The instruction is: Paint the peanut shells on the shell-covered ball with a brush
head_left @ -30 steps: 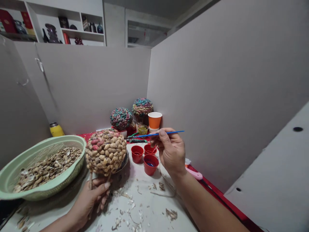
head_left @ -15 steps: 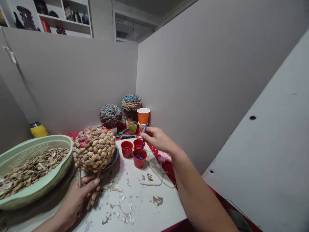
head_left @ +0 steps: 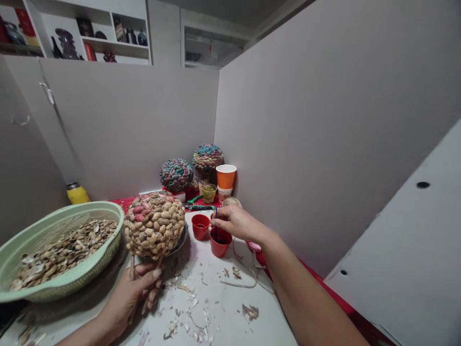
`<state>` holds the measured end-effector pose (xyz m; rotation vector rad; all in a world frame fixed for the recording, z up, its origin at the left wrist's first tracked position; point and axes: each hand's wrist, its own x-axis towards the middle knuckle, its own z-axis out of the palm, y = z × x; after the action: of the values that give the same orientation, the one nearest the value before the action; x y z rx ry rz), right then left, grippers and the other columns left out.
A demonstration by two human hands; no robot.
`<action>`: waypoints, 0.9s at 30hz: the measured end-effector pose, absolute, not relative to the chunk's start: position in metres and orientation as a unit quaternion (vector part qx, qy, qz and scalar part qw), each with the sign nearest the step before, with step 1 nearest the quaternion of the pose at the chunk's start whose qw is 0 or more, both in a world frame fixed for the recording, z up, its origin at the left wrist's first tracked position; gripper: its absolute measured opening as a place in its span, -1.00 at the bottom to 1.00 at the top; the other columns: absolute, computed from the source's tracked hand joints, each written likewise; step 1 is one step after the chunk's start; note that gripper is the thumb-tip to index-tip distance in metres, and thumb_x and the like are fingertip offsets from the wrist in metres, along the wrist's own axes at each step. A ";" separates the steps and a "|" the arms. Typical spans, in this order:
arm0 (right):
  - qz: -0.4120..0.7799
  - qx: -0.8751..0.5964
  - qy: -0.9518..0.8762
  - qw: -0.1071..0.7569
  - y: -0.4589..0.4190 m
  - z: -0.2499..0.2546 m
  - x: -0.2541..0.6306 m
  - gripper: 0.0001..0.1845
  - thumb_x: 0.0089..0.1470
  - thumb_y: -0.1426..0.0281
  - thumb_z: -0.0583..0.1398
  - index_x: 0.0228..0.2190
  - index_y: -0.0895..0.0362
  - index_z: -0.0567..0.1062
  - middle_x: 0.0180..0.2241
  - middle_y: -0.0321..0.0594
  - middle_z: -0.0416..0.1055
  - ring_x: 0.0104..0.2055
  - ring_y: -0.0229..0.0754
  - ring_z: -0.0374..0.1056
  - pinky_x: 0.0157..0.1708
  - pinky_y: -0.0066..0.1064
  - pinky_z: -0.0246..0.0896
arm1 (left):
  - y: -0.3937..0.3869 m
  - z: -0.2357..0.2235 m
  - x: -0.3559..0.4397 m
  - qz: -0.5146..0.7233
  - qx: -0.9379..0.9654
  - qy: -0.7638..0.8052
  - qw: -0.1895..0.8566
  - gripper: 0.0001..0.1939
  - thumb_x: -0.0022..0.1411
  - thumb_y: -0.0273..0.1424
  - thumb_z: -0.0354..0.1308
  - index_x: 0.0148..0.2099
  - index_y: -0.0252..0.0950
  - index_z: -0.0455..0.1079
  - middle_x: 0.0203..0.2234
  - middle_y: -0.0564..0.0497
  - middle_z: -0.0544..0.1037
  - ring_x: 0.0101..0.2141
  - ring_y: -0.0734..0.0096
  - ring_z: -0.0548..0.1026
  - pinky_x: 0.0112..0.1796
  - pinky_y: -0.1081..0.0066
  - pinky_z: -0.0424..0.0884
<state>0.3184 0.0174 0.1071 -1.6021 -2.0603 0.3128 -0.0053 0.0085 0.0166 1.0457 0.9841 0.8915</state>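
Note:
My left hand (head_left: 135,288) is closed around the thin sticks (head_left: 132,265) under a ball covered in peanut shells (head_left: 154,226). Most shells are natural tan, with a pink-red patch near the top. In my right hand (head_left: 239,222) is a slim blue paintbrush (head_left: 216,225), pinched between thumb and fingers. Its lower end is down inside the front red cup (head_left: 221,248), which holds dark blue liquid; the tip is hidden. Another red cup (head_left: 200,228) stands just left of it. A third red cup is mostly covered by my right hand.
A green basket (head_left: 108,254) of shells stands left. Behind are two painted shell balls (head_left: 176,174) (head_left: 208,157), an orange paper cup (head_left: 225,178), green-handled pliers (head_left: 198,207) and a small tub (head_left: 209,193). Shell scraps and string (head_left: 239,285) lie on the white board. Grey panels enclose the back and right.
My right hand has lowered, and the paintbrush sits deeper in the front red cup. The whole scene has shifted right in view. My left hand keeps its grip on the sticks.

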 end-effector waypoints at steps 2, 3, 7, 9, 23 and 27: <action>0.117 -0.593 -0.753 0.259 0.018 0.107 0.319 -0.73 0.17 0.35 0.19 -0.54 0.15 0.47 -0.57 -0.30 0.37 -0.51 -0.29 0.16 -0.49 -0.42 -0.06 | 0.009 0.016 -0.005 0.393 0.460 0.434 0.667 -0.49 -0.20 -0.04 0.56 -0.42 -0.35 0.50 -0.67 0.13 0.49 -0.77 0.66 0.29 -0.79 0.64 0.16; 0.119 -0.594 -0.752 0.262 0.018 0.107 0.319 -0.74 0.15 0.36 0.20 -0.56 0.15 0.45 -0.57 -0.30 0.36 -0.50 -0.29 0.15 -0.49 -0.42 -0.07 | 0.009 0.017 -0.005 0.392 0.461 0.433 0.668 -0.49 -0.20 -0.04 0.56 -0.43 -0.35 0.49 -0.67 0.13 0.48 -0.77 0.66 0.30 -0.78 0.64 0.18; 0.155 -0.579 -0.750 0.281 0.019 0.106 0.318 -0.75 0.10 0.38 0.22 -0.59 0.14 0.43 -0.58 -0.33 0.36 -0.52 -0.30 0.15 -0.49 -0.43 -0.05 | 0.009 0.018 -0.007 0.386 0.471 0.430 0.666 -0.49 -0.17 -0.03 0.55 -0.47 -0.35 0.47 -0.67 0.14 0.46 -0.75 0.64 0.33 -0.77 0.64 0.21; 0.188 -0.568 -0.744 0.297 0.020 0.105 0.318 -0.75 0.12 0.34 0.22 -0.56 0.15 0.46 -0.59 -0.34 0.37 -0.53 -0.31 0.16 -0.50 -0.44 0.00 | 0.008 0.019 -0.007 0.385 0.474 0.429 0.666 -0.48 -0.18 -0.02 0.55 -0.48 -0.35 0.47 -0.67 0.14 0.46 -0.75 0.64 0.32 -0.78 0.64 0.20; 0.336 -0.550 -0.568 0.511 0.027 0.108 0.357 -0.64 -0.12 0.15 0.40 -0.44 0.16 0.49 -0.63 -0.33 0.46 -0.61 -0.31 0.33 -0.60 -0.50 0.15 | 0.007 0.020 -0.008 0.384 0.486 0.420 0.663 -0.56 -0.06 -0.10 0.52 -0.43 -0.36 0.49 -0.66 0.12 0.47 -0.75 0.63 0.32 -0.75 0.64 0.18; 0.362 -0.528 -0.521 0.564 0.028 0.108 0.364 -0.56 -0.25 0.14 0.48 -0.46 0.18 0.49 -0.63 -0.27 0.52 -0.64 -0.30 0.38 -0.63 -0.53 0.18 | 0.007 0.019 -0.008 0.389 0.483 0.420 0.663 -0.57 -0.08 -0.12 0.53 -0.44 -0.36 0.48 -0.67 0.11 0.47 -0.75 0.63 0.31 -0.74 0.64 0.19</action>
<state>0.3636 0.0280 0.1076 -1.2429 -1.2264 0.8517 -0.0080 0.0071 0.0195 1.0913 0.9485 0.8783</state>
